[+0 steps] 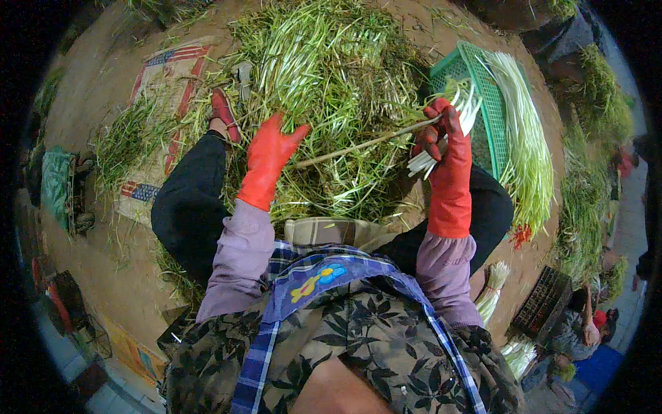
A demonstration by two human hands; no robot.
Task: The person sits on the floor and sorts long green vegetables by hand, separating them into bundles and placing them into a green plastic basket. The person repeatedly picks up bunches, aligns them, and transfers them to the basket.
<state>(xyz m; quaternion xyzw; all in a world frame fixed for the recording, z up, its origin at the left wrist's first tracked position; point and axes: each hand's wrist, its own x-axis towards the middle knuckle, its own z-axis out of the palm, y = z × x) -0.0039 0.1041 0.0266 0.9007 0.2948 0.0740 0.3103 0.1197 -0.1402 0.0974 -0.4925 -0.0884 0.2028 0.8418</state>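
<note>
Both hands wear red rubber gloves. My right hand (439,134) is closed around a small bunch of pale green-white stalks (468,108), whose white ends stick out below the fingers. A long thin brownish stem (362,147) runs from that hand down to the left, towards my left hand. My left hand (274,150) is spread, thumb apart, over a large heap of loose green stalks and leaves (331,93); nothing shows in its grasp. Beside my right hand stands a green plastic basket (478,72), with a long bundle of pale stalks (522,134) lying along its outer side.
A printed sack (165,77) strewn with greens lies on the left. Tied white-stemmed bundles (491,290) lie at the lower right near a dark crate (540,302). Another person (574,331) is beyond it. More green heaps (584,191) line the right side.
</note>
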